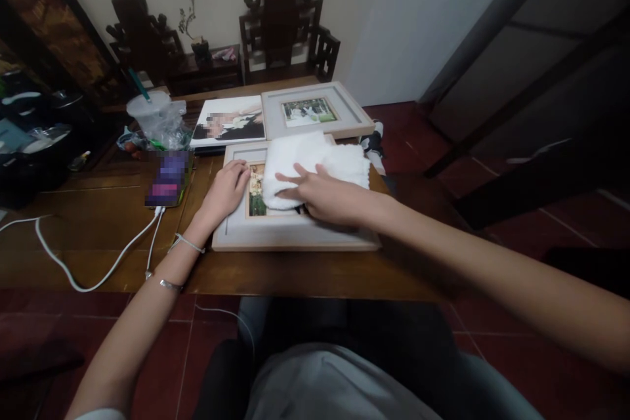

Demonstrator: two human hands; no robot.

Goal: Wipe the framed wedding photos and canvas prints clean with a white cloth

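A pale picture frame (275, 235) lies flat on the dark wooden table (98, 223) in front of me. A white folded cloth (315, 157) covers most of its glass. My right hand (325, 197) lies flat on the cloth's near edge, fingers stretched out and pressing it onto the photo. My left hand (224, 191) rests on the frame's left side, fingers loosely curled over its inner edge, holding nothing.
A second frame (315, 111) and an unframed photo print (229, 119) lie behind. A phone (170, 178) on a white charging cable (93, 269) sits left, beside a plastic cup in a bag (152, 115). Carved dark chairs (285, 26) stand at the wall.
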